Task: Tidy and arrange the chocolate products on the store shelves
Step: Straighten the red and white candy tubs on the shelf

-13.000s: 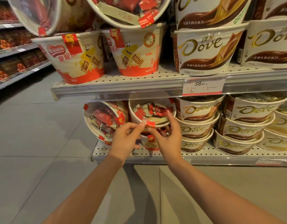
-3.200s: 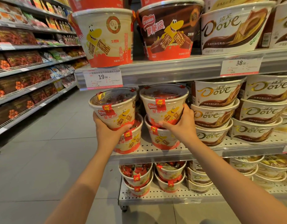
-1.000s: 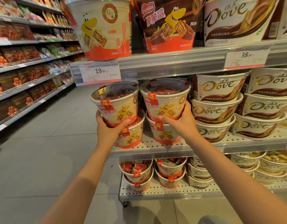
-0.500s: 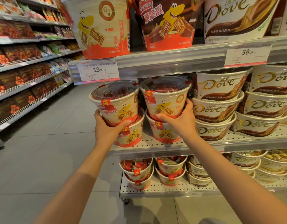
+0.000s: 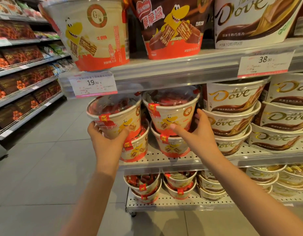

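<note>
On the middle shelf (image 5: 164, 160) stand two stacks of cream-and-red wafer chocolate tubs with clear lids. My left hand (image 5: 107, 140) grips the base of the upper left tub (image 5: 116, 116), which leans slightly toward me over the tub beneath (image 5: 135, 149). My right hand (image 5: 196, 132) holds the upper right tub (image 5: 173, 111) from its right side, thumb across the front, above the lower tub (image 5: 173, 147). White Dove tubs (image 5: 232, 106) are stacked just right of my right hand.
The shelf above carries large wafer tubs (image 5: 94, 34), a brown tub (image 5: 169, 28) and a Dove tub (image 5: 253, 19), with price tags (image 5: 92, 86) on its edge. More small tubs (image 5: 144, 186) sit on the bottom shelf. An aisle of grey floor (image 5: 36, 167) and further shelving (image 5: 23, 79) lie left.
Both hands stay on the two upper tubs. The left tub has tilted a little outward and my right thumb has slid further across the front of the right tub.
</note>
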A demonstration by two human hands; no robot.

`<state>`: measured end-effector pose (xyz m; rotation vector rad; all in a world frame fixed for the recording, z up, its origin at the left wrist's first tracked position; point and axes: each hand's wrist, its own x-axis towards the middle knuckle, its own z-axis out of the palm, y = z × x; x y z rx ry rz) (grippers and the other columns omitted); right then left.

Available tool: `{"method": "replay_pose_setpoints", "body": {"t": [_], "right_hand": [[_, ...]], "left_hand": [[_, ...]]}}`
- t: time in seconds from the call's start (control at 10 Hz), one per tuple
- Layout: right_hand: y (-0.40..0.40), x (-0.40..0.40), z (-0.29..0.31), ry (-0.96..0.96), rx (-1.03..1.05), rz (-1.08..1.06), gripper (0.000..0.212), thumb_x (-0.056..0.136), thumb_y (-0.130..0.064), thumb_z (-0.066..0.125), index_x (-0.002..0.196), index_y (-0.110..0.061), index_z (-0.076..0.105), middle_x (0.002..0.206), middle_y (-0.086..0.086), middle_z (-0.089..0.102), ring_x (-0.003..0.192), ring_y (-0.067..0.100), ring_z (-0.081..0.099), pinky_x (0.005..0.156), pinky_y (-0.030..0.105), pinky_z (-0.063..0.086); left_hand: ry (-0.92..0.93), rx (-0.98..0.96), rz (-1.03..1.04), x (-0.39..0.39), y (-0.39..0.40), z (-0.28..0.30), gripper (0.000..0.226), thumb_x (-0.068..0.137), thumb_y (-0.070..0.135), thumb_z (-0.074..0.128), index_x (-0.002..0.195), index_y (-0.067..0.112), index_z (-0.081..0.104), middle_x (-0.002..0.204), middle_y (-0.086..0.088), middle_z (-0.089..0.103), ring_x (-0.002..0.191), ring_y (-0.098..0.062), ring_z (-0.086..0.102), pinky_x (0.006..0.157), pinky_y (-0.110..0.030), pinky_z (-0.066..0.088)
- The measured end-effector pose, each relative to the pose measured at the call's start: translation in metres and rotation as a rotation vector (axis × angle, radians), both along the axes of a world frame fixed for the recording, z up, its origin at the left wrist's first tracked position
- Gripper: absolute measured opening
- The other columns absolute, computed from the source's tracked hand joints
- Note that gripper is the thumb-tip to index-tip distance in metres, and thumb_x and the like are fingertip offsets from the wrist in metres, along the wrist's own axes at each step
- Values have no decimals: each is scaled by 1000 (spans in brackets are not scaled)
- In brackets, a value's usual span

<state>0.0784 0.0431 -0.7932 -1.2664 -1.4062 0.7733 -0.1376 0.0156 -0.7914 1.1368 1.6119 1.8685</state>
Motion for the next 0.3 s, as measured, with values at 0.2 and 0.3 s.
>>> {"method": "replay_pose_setpoints", "body": {"t": [0.2, 0.3], "right_hand": [[-34, 15, -2, 86, 96, -86, 56, 75, -24, 75, 123, -25, 46, 121, -8, 53, 111, -2, 51, 93, 15, 42], [-59, 28, -12, 113, 83, -163, 49, 75, -8, 72, 105, -41, 53, 103, -10, 63, 93, 4, 59, 79, 13, 48]], "left_hand": [[-27, -63, 156, -4, -19, -7, 66, 68, 2, 72, 123, 18, 39, 118, 5, 48, 104, 1, 50, 90, -32, 44], [-105, -199, 231, -11, -41, -12, 58, 75, -16, 64, 123, 7, 41, 126, -14, 50, 101, -12, 52, 87, -38, 44]]}}
